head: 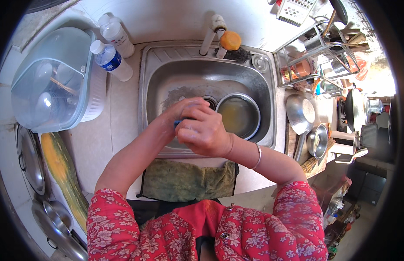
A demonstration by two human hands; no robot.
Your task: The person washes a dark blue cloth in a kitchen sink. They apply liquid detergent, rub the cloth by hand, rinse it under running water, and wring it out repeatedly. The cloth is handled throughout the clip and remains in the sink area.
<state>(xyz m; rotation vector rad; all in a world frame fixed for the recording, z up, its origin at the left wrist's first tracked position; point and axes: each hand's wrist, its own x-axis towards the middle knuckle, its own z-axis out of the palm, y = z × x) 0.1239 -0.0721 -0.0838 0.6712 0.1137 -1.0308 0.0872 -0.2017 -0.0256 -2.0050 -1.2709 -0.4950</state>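
Note:
My two hands meet above the front part of a stainless steel sink (pixel 205 76). My left hand (pixel 185 105) lies on the far side, its fingers bent and partly covered. Curled against it is my right hand (pixel 205 130), with a silver bangle (pixel 259 156) on that forearm. A small blue object (pixel 178 123) shows between the hands, at the edge of the right fist; most of it is hidden. Pale, lather-like streaks mark the skin. Just beyond my right hand, a round metal basin (pixel 239 114) holds cloudy yellowish liquid, beside the drain (pixel 210 101).
A white faucet (pixel 207 39) with an orange round object (pixel 230 40) rises behind the sink. Left stand plastic bottles (pixel 112 62), a lidded dish box (pixel 55 81) and a long squash (pixel 63 169). A green cloth (pixel 189 179) lies in front; a wok (pixel 300 112) and rack (pixel 311 58) stand right.

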